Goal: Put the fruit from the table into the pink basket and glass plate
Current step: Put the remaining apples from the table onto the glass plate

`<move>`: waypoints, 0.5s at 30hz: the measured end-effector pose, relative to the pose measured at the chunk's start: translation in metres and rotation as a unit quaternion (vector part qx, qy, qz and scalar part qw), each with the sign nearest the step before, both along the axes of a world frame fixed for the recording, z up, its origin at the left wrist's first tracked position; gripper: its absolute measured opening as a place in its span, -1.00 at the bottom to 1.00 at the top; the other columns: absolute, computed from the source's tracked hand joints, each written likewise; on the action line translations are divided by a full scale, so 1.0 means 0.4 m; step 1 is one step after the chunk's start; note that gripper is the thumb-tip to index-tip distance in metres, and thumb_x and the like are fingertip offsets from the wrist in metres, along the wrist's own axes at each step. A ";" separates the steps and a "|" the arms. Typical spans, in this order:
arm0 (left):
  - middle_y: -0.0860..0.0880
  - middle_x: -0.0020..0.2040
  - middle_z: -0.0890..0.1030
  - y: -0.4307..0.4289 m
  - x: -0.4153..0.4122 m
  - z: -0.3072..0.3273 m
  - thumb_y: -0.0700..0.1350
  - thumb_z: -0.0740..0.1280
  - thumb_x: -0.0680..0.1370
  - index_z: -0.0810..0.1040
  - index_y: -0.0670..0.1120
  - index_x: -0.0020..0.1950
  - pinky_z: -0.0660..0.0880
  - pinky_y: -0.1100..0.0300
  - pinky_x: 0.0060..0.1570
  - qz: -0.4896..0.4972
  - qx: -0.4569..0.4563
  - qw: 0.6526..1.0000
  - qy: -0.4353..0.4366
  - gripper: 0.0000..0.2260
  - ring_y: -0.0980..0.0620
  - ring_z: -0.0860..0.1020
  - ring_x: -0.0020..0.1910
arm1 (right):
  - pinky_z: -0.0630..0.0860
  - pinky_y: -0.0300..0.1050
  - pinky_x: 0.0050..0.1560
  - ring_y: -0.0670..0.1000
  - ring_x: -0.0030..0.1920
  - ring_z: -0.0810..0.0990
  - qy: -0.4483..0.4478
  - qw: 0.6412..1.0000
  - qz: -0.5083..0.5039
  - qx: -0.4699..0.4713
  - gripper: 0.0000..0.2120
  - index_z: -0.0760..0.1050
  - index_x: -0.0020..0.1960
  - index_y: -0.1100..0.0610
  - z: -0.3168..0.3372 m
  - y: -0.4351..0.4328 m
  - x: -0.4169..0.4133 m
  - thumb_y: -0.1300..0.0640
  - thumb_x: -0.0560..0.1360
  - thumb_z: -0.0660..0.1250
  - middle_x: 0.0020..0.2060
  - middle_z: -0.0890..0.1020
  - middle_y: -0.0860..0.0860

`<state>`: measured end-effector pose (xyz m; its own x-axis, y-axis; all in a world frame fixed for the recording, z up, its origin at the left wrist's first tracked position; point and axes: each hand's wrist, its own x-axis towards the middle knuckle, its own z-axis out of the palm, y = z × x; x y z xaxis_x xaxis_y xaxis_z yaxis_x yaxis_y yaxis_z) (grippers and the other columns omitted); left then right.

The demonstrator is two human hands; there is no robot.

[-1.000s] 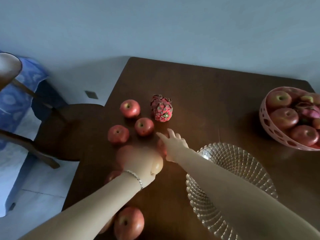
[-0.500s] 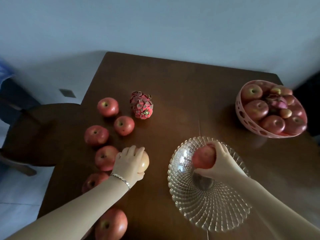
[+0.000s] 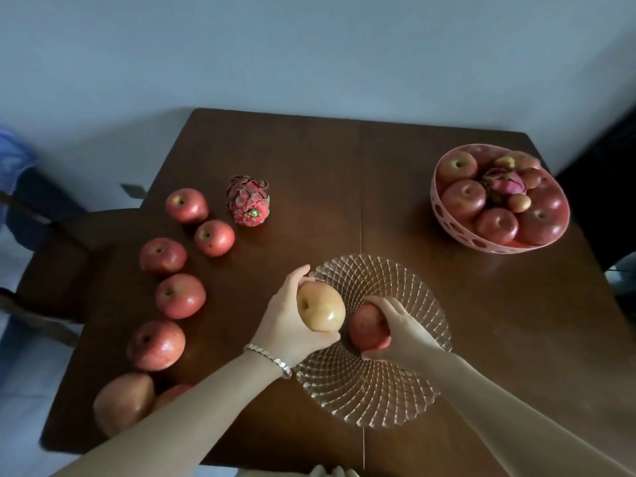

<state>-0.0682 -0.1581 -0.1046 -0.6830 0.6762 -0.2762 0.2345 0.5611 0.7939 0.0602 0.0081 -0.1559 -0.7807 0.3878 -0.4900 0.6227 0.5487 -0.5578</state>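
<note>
The glass plate (image 3: 406,287) sits on the dark wooden table (image 3: 309,160), near its front. My left hand (image 3: 287,323) grips a yellowish apple (image 3: 320,306) over the plate's left rim. My right hand (image 3: 401,333) holds a red apple (image 3: 366,327) down in the plate's middle. The pink basket (image 3: 438,208) at the right back is full of apples and a dragon fruit. On the table's left lie several red apples (image 3: 180,295) in a curved row and a dragon fruit (image 3: 248,200).
A dark wooden chair (image 3: 58,256) stands against the table's left edge, with blue cloth (image 3: 20,187) behind it. A plain wall runs behind the table. Two more apples (image 3: 124,402) lie at the front left corner.
My left hand lifted the yellowish apple off the table and carried it right to the plate's rim. My right hand lowered the red apple to the plate's centre. The camera view shifted left.
</note>
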 end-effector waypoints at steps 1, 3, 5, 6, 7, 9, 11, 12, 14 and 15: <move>0.16 0.31 0.38 0.007 0.013 -0.001 -0.10 0.60 0.20 0.13 0.13 0.43 0.29 0.22 0.28 0.003 -0.003 1.000 -0.008 -0.07 0.09 0.35 0.31 | 0.30 0.01 0.38 0.04 0.37 0.34 -0.007 1.000 0.008 -0.006 -0.01 0.09 0.45 -0.11 0.005 0.004 0.008 0.04 0.19 0.60 0.40 0.24 -0.10; 0.14 0.32 0.38 0.019 0.031 -0.006 -0.09 0.60 0.19 0.15 0.13 0.42 0.30 0.22 0.27 0.005 -0.009 1.000 -0.008 -0.07 0.08 0.35 0.31 | 0.18 0.04 0.44 0.02 0.46 0.13 -0.003 0.999 0.032 -0.014 0.06 -0.02 0.49 -0.08 0.022 0.014 0.020 0.08 0.21 0.58 0.46 0.11 -0.08; 0.11 0.32 0.38 0.028 0.041 -0.003 -0.09 0.60 0.20 0.17 0.11 0.41 0.28 0.26 0.22 -0.009 -0.015 1.000 0.010 -0.09 0.08 0.35 0.30 | 0.13 0.03 0.46 0.00 0.48 0.00 0.044 0.998 0.029 -0.031 -0.02 -0.03 0.49 -0.08 0.063 0.022 0.023 0.17 0.28 0.51 0.47 0.05 -0.09; 0.11 0.30 0.38 0.036 0.049 0.005 -0.10 0.60 0.20 0.18 0.10 0.41 0.27 0.28 0.21 -0.021 -0.016 0.999 0.027 -0.10 0.08 0.34 0.29 | 0.14 -0.01 0.46 -0.01 0.48 0.04 0.079 0.996 0.009 -0.050 -0.10 0.02 0.48 -0.07 0.090 0.028 0.024 0.21 0.31 0.46 0.46 0.09 -0.07; 0.14 0.27 0.38 0.043 0.057 0.013 -0.11 0.60 0.21 0.19 0.09 0.42 0.27 0.28 0.23 -0.036 -0.014 0.998 0.047 -0.10 0.08 0.33 0.29 | 0.17 -0.05 0.43 -0.02 0.46 0.12 0.109 0.990 -0.021 -0.083 -0.17 0.07 0.47 -0.06 0.119 0.033 0.022 0.23 0.34 0.43 0.44 0.17 -0.04; 0.16 0.24 0.38 0.061 0.078 0.031 -0.12 0.59 0.22 0.18 0.07 0.44 0.28 0.23 0.29 -0.076 -0.003 0.993 0.089 -0.10 0.08 0.31 0.30 | 0.29 -0.02 0.37 -0.01 0.35 0.33 0.128 0.969 -0.081 -0.196 -0.25 0.13 0.45 -0.05 0.173 0.038 0.012 0.17 0.39 0.44 0.35 0.34 0.02; 0.11 0.31 0.40 0.082 0.104 0.041 -0.12 0.56 0.26 0.13 0.04 0.48 0.25 0.24 0.32 -0.129 0.007 0.982 0.135 -0.10 0.07 0.30 0.32 | 0.40 0.03 0.29 0.03 0.25 0.46 0.090 0.951 -0.093 -0.280 -0.30 0.17 0.42 -0.06 0.197 0.037 0.002 0.00 0.37 0.43 0.23 0.45 0.01; 0.08 0.35 0.40 0.093 0.114 0.042 -0.11 0.55 0.29 0.11 0.02 0.49 0.25 0.24 0.34 -0.154 0.015 0.976 0.154 -0.10 0.07 0.30 0.33 | 0.44 0.03 0.26 0.04 0.21 0.50 0.071 0.954 -0.082 -0.279 -0.37 0.23 0.37 -0.06 0.199 0.035 -0.001 -0.03 0.37 0.42 0.19 0.48 0.00; 0.05 0.41 0.34 0.109 0.125 0.040 -0.09 0.52 0.34 0.06 0.01 0.51 0.24 0.25 0.39 -0.187 0.021 0.968 0.168 -0.12 0.08 0.28 0.38 | 0.52 0.05 0.19 0.05 0.13 0.56 0.072 0.962 -0.092 -0.248 -0.53 0.39 0.22 -0.03 0.185 0.038 -0.004 0.00 0.37 0.46 0.12 0.55 0.03; 0.05 0.45 0.26 0.113 0.124 0.033 -0.08 0.51 0.35 0.02 0.02 0.51 0.19 0.29 0.40 -0.188 0.011 0.970 0.153 -0.11 0.09 0.24 0.42 | 0.55 0.06 0.15 0.06 0.09 0.58 0.081 0.962 -0.121 -0.233 -0.58 0.44 0.17 -0.03 0.175 0.043 -0.002 0.03 0.36 0.47 0.08 0.57 0.04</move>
<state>-0.0186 -0.1127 -0.0915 -0.4341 0.8972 -0.0808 0.6466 0.3728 0.6655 0.0592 0.0255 -0.0861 -0.7763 0.3355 -0.5337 0.5847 0.0665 -0.8086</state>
